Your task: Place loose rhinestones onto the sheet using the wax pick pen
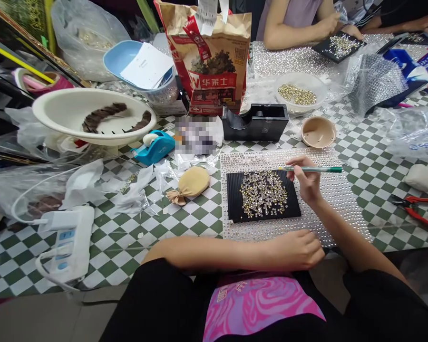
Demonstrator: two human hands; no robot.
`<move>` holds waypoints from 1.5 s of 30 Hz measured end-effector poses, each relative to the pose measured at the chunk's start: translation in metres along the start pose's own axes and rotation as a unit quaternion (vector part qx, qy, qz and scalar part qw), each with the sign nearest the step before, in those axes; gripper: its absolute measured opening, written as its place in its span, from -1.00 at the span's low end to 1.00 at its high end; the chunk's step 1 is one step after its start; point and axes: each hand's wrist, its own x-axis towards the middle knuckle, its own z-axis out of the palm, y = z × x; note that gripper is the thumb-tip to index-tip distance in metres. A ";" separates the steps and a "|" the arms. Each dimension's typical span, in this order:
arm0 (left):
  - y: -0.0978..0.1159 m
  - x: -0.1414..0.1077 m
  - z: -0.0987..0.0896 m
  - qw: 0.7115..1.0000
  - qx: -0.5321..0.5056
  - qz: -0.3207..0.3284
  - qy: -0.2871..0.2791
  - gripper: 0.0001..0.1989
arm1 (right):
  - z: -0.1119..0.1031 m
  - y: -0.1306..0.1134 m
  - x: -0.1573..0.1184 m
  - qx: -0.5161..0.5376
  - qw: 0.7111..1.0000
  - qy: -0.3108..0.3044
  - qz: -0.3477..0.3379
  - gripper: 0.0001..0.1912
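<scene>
Your right hand (306,184) is closed in a pen grip around a green-and-white pen (316,169), whose tip points right, away from the tray. Its fingers are just above the near-right part of a black ridged tray (271,209), heaped with gold and clear rhinestones (263,194). Your left hand (294,250) lies loosely curled on the near edge of a silver rhinestone mesh sheet (337,202); you cannot tell whether it holds anything. The tray sits on this sheet.

Left of the sheet lies a tied tan cloth pouch (190,185). Farther away are a small tan bowl (318,132), a black tape dispenser (256,122), and a white bowl of gold studs (297,92). Red-handled pliers (419,213) lie right on the checkered tablecloth (185,237). A power strip (69,237) sits near left. At the far edge, a co-worker's hands (333,26) work over another black tray (338,46).
</scene>
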 end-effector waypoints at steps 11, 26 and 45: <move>-0.011 -0.006 0.054 0.992 0.058 0.110 0.012 -0.55 | -0.001 0.030 -0.013 -0.016 0.997 -0.051 0.059 -0.62; -0.008 0.000 0.048 0.995 0.016 0.100 -0.014 -0.59 | 0.007 0.007 -0.010 -0.039 0.997 0.001 0.062 -0.65; -0.002 0.003 0.045 0.998 0.006 0.064 0.005 -0.55 | 0.009 0.008 0.003 0.034 0.998 0.045 0.009 -0.82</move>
